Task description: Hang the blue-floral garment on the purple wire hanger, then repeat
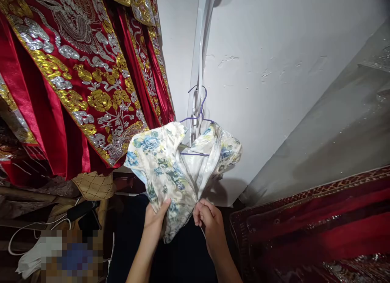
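Note:
A white floral blouse (pixel 170 173) with blue and green flowers hangs on a purple wire hanger (pixel 201 108) in front of me. Its neckline forms an open V, and the hanger's lower bar shows inside it. My left hand (pixel 155 218) grips the lower left side of the blouse, thumb in front and fingers behind the cloth. At the bottom of the V, my right hand (pixel 209 216) pinches the blouse's front edge with curled fingers. Whatever fastening lies under those fingertips is too small to make out.
Behind the blouse stands a white wall (pixel 258 71) with a pale vertical strip (pixel 198 39). A red embroidered garment (pixel 91 79) hangs at the left. Dark red fabric (pixel 319 226) lies at the lower right. A wooden stand (pixel 103 214) with white cables is at the lower left.

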### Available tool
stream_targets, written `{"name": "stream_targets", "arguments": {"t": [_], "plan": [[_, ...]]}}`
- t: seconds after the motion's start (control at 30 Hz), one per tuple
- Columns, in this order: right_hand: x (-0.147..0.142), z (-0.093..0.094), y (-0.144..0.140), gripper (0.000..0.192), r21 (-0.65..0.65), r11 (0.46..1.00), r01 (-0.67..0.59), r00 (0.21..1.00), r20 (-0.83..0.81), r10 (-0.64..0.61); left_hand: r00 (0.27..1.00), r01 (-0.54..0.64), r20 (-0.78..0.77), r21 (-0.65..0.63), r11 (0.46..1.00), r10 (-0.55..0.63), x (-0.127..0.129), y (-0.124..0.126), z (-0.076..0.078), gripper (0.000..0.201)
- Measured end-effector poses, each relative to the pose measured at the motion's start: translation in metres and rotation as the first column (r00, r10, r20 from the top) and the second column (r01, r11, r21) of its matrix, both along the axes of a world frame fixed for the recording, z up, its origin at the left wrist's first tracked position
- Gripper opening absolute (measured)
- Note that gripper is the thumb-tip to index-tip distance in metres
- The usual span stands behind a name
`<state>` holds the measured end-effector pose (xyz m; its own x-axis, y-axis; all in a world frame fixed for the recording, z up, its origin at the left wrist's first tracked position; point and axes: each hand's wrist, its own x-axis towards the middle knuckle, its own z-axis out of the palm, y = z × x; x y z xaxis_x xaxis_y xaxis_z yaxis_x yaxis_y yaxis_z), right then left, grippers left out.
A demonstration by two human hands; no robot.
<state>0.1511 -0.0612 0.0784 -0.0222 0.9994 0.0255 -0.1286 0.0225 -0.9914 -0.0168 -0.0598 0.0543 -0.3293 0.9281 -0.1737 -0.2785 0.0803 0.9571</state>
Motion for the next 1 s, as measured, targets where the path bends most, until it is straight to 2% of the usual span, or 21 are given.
{"name": "stream_targets", "arguments": {"t": [0.07, 0.1, 0.13, 0.17, 0.23, 0.27, 0.3, 0.33, 0.43, 0.53, 0.63, 0.77, 0.83, 0.93, 1.0], "plan": [[0.003, -0.002, 0.001, 0.038, -0.028, 1.000, 0.011, 1.000, -0.024, -0.012, 0.945, -0.223, -0.216, 0.130, 0.966, 0.247, 0.000, 0.005, -0.007, 0.075], [0.003, -0.004, 0.002, 0.037, -0.034, 0.999, 0.002, 1.000, -0.023, -0.003, 0.894, -0.283, -0.293, 0.215, 0.935, 0.339, 0.001, 0.005, -0.008, 0.072], [0.003, -0.004, 0.002, 0.037, -0.038, 0.999, -0.018, 1.000, -0.016, 0.017, 0.864, -0.270, -0.352, 0.284, 0.920, 0.362, 0.003, 0.005, -0.008, 0.065], [0.001, -0.005, 0.002, 0.036, -0.042, 0.998, -0.046, 0.999, -0.006, 0.045, 0.862, -0.180, -0.403, 0.321, 0.930, 0.306, 0.006, 0.004, -0.006, 0.056], [-0.004, -0.005, 0.002, 0.034, -0.047, 0.994, -0.094, 0.995, 0.017, 0.095, 0.879, 0.144, -0.476, 0.296, 0.944, 0.015, 0.013, 0.003, -0.002, 0.037], [-0.007, -0.005, 0.002, 0.032, -0.047, 0.993, -0.110, 0.993, 0.027, 0.112, 0.858, 0.299, -0.493, 0.258, 0.919, -0.141, 0.017, 0.003, 0.001, 0.028], [-0.010, -0.004, 0.002, 0.031, -0.046, 0.992, -0.119, 0.992, 0.034, 0.121, 0.828, 0.406, -0.501, 0.221, 0.887, -0.253, 0.020, 0.004, 0.003, 0.019], [-0.012, -0.003, 0.003, 0.030, -0.042, 0.991, -0.124, 0.991, 0.039, 0.125, 0.805, 0.462, -0.502, 0.194, 0.865, -0.317, 0.023, 0.006, 0.005, 0.014], [-0.010, 0.003, 0.012, 0.028, -0.030, 0.988, -0.155, 0.985, 0.074, 0.156, 0.778, 0.493, -0.530, 0.182, 0.851, -0.338, 0.026, 0.015, 0.006, 0.015], [0.000, 0.023, 0.032, 0.029, -0.003, 0.994, -0.105, 0.993, 0.062, 0.105, 0.749, 0.506, -0.594, 0.227, 0.832, -0.293, 0.026, 0.023, 0.001, 0.020], [0.013, 0.061, 0.066, 0.028, 0.056, 0.998, 0.035, 0.998, -0.049, -0.033, 0.721, 0.510, -0.642, 0.236, 0.827, -0.262, 0.028, 0.028, -0.012, 0.022], [0.021, 0.120, 0.115, 0.022, 0.138, 0.985, 0.100, 0.982, -0.172, -0.075, 0.707, 0.520, -0.651, 0.217, 0.826, -0.275, 0.031, 0.039, -0.031, 0.022], [0.021, 0.139, 0.129, 0.019, 0.187, 0.973, 0.137, 0.963, -0.256, -0.086, 0.695, 0.532, -0.662, 0.210, 0.820, -0.282, 0.029, 0.048, -0.035, 0.022], [0.015, 0.146, 0.131, 0.017, 0.236, 0.962, 0.136, 0.963, -0.260, -0.073, 0.664, 0.567, -0.681, 0.190, 0.801, -0.309, 0.022, 0.062, -0.023, 0.022], [0.010, 0.141, 0.124, 0.019, 0.273, 0.957, 0.097, 0.983, -0.177, -0.050, 0.638, 0.596, -0.703, 0.194, 0.779, -0.313, 0.017, 0.071, -0.001, 0.020]]}}
